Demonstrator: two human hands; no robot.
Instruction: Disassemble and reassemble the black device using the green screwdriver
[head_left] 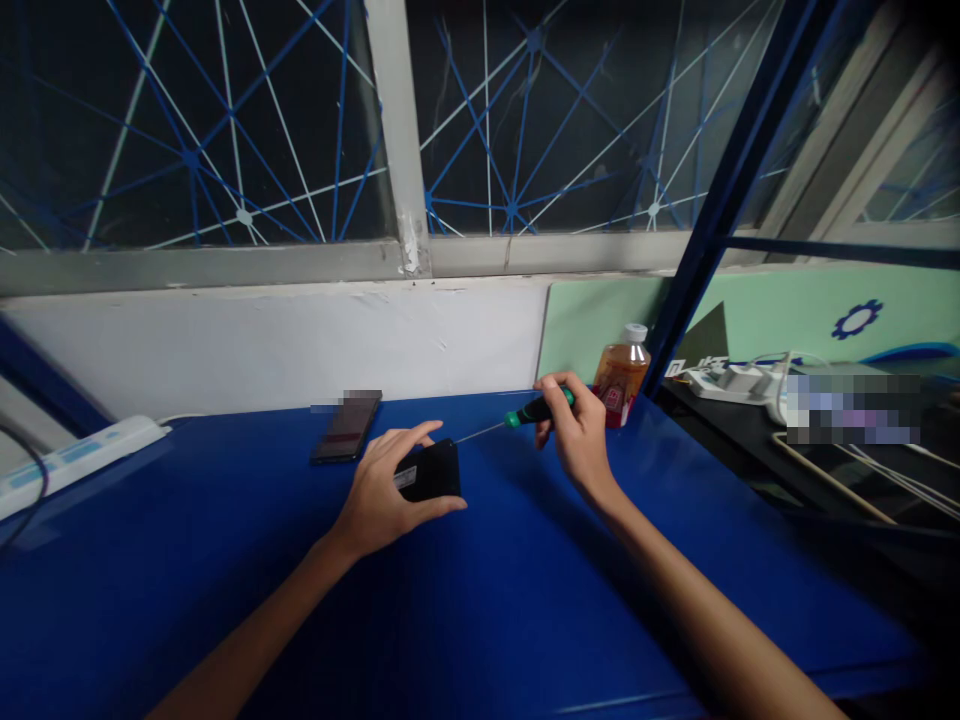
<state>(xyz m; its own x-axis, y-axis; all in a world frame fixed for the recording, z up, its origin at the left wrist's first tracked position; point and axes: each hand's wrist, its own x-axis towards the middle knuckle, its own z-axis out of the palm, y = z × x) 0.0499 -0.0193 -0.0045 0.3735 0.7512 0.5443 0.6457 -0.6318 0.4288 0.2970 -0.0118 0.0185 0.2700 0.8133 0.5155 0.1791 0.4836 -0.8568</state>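
My left hand (390, 487) grips a small black box-shaped device (435, 472) with a pale label, its thumb along the near edge and its fingers over the far side. Between the fingers of my right hand (574, 425) is a screwdriver (538, 408) with a black and green handle. Its thin metal shaft points left, and the tip meets the device's upper right corner or lies very close to it; I cannot tell which. Just behind my left hand a dark smartphone (347, 428) lies on the blue table (480, 620).
A bottle of amber drink (621, 380) with a white cap stands behind my right hand. A white power strip (82, 465) lies at the left edge. Beyond a blue metal post (720, 190), cables and another power strip (739, 383) rest on a black surface at right.
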